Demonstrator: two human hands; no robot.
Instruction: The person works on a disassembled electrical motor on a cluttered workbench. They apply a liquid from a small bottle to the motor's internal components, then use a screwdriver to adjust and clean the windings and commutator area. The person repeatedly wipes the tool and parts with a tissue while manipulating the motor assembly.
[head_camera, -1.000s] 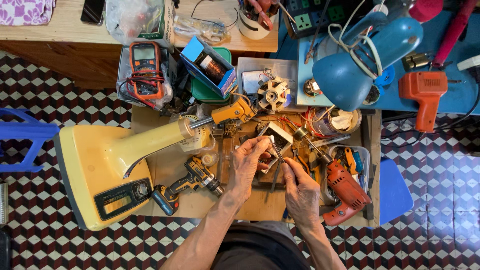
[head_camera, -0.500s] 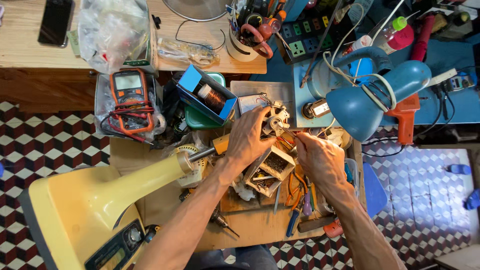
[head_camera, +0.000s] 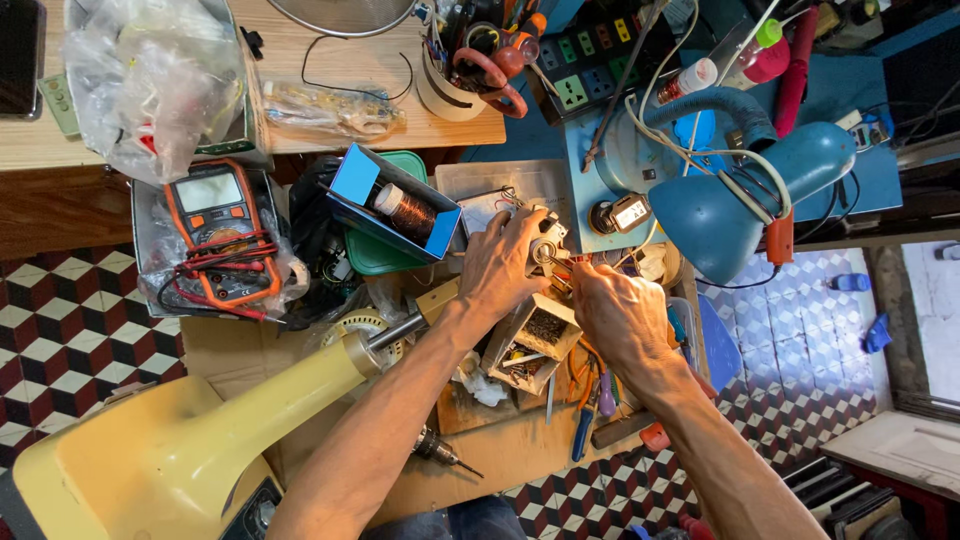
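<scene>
Metal motor part (head_camera: 545, 248) clasped in the left hand (head_camera: 505, 265); right hand (head_camera: 610, 305) beside that grip pinches its thin wires (head_camera: 590, 260), above a small wooden box (head_camera: 535, 335). Wiring work underway; steadiness needed.

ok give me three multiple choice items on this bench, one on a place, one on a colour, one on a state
1. Where is the orange meter?
A. left of the blue box
B. under the lamp
C. on the floor tiles

2. What colour is the desk lamp?
A. red
B. blue
C. white

3. What are the left hand and right hand doing?
A. resting apart
B. holding a phone
C. meeting at a small metal part

A, the meter lies left of the box; B, the shade is blue; C, both hands meet at the part.
</scene>
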